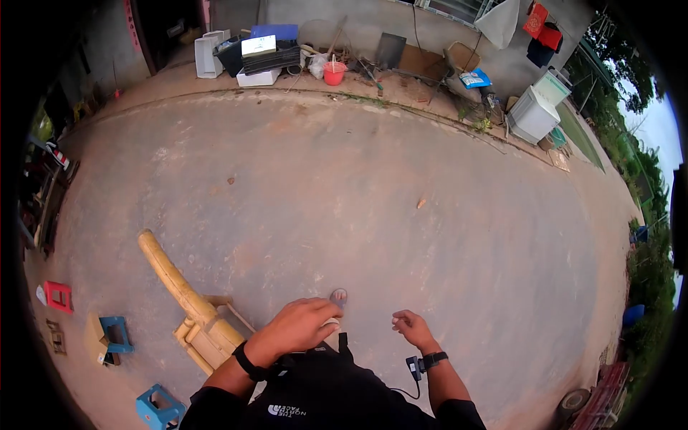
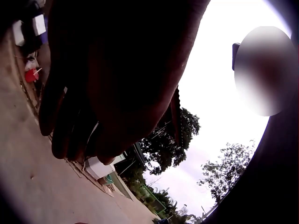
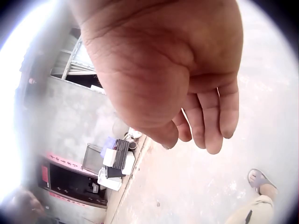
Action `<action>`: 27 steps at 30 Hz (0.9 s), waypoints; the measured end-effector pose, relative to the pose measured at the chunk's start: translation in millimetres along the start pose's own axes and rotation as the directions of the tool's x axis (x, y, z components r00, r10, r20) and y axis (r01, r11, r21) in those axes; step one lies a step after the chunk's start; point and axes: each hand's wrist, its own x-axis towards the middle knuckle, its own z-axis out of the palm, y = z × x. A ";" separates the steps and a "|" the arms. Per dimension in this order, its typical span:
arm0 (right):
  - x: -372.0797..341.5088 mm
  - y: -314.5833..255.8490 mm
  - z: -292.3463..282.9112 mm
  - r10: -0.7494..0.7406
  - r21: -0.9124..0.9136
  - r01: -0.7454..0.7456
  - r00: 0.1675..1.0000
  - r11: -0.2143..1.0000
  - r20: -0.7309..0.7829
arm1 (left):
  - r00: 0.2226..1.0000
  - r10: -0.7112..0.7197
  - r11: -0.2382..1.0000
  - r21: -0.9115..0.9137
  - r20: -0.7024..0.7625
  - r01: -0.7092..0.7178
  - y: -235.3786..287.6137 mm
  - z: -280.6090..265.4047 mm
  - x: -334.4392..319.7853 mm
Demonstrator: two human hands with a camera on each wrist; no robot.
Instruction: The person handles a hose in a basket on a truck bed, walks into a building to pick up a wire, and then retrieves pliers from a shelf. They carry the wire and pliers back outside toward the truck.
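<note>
Hovering in front of the person's black shirt with white lettering, the left hand hangs in mid-air, its fingers loosely bent and side by side. To its right, I make out from my remote post the right hand, palm visible in its wrist view, fingers gently curved and close together. A dark band circles the left wrist; a small black camera with a cable sits at the right. Just beyond the hands I see a sandalled foot on grey, earth-stained concrete ground.

The thing nearest the hands, a yellow bamboo chair with one thick curved pole, stands on the near left, beside the left forearm; whether they touch, I cannot tell. Farther left I find two blue plastic stools and a small red plastic stool. On the near right lies a dark red cart with a wheel.

At the far side, along a grey wall, I see a stack of boxes, a round red plastic bucket and, far right, a boxy white washing machine, with greenery beyond.
</note>
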 end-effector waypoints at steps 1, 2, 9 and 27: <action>17.9 -1.3 -12.8 0.020 0.028 -0.020 1.000 0.999 -0.011 | 1.000 0.002 1.000 0.000 -0.003 -0.002 -11.5 -4.2 27.6; 30.3 7.7 -29.7 0.083 -0.005 -0.083 0.996 0.997 -0.011 | 1.000 -0.028 0.999 0.017 -0.008 0.028 -24.0 -7.7 54.7; 79.1 114.9 -162.4 0.626 0.372 -0.529 0.748 0.763 -0.219 | 0.988 -0.153 0.981 0.115 -0.016 0.154 -120.3 -58.0 260.1; 622.6 -119.9 -487.9 0.275 0.232 -0.223 0.936 0.947 -0.221 | 0.502 -0.684 -0.346 -0.842 0.529 0.415 -518.1 -53.9 331.0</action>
